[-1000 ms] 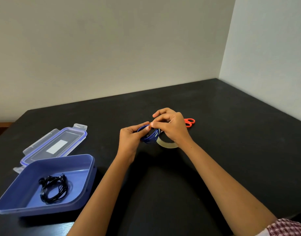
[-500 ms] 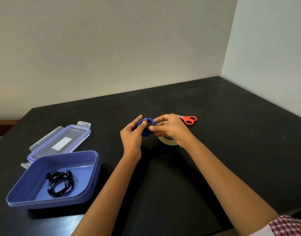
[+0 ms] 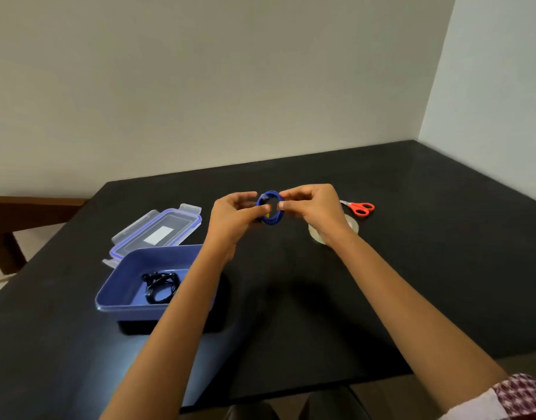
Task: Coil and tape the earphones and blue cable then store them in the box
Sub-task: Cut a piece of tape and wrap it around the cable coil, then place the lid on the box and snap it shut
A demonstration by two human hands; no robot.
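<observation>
The blue cable (image 3: 272, 221), wound into a small ring, hangs above the middle of the black table (image 3: 412, 268). My left hand (image 3: 234, 218) pinches its left side and my right hand (image 3: 313, 209) pinches its right side. The black earphones (image 3: 160, 286) lie coiled inside the open blue box (image 3: 124, 294) at the left; my left forearm crosses the box's right edge. The roll of clear tape (image 3: 353, 227) lies on the table, mostly hidden under my right wrist.
The box's clear lid (image 3: 157, 233) with blue rim lies behind the box. Red-handled scissors (image 3: 360, 207) lie to the right of my right hand. A wooden chair (image 3: 6, 219) stands past the table's left edge. Walls close in behind and at right.
Both hands have lifted the coiled blue cable off the tape roll and hold it higher. The view has shifted, so the box now appears closer under my left forearm.
</observation>
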